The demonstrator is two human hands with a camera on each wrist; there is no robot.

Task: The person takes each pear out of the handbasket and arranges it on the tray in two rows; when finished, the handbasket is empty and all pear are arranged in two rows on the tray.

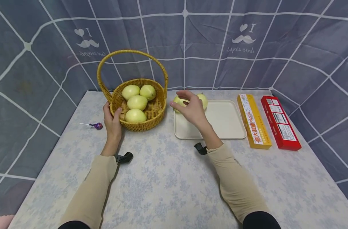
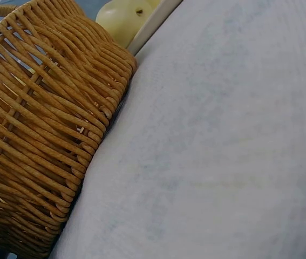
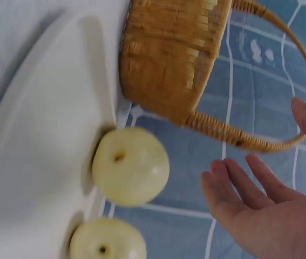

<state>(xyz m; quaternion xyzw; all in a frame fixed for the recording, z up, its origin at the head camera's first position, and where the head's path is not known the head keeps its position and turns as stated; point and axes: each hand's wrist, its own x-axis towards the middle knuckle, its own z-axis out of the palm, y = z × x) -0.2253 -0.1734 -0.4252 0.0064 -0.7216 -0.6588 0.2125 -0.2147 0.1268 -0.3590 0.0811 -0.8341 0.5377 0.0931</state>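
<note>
My left hand (image 1: 113, 124) grips the side of a wicker basket (image 1: 142, 126), its thumb at the rim and its fingers outside the wall. Several pale green apples (image 1: 137, 102) lie inside the basket, under its tall arched handle. The woven wall (image 2: 50, 113) fills the left of the left wrist view. Over the left end of a cream tray (image 1: 225, 122), my right hand (image 1: 193, 109) hovers with fingers and thumb spread apart, holding nothing. Below it, two apples (image 3: 131, 167) sit on the tray, partly hidden by the hand in the head view.
A lollipop (image 1: 97, 126) in a purple wrapper lies left of the basket. Right of the tray lie a yellow pasta box (image 1: 254, 122) and a red box (image 1: 280, 122). A grey-blue checked curtain (image 1: 202, 41) hangs behind the table (image 1: 162, 184).
</note>
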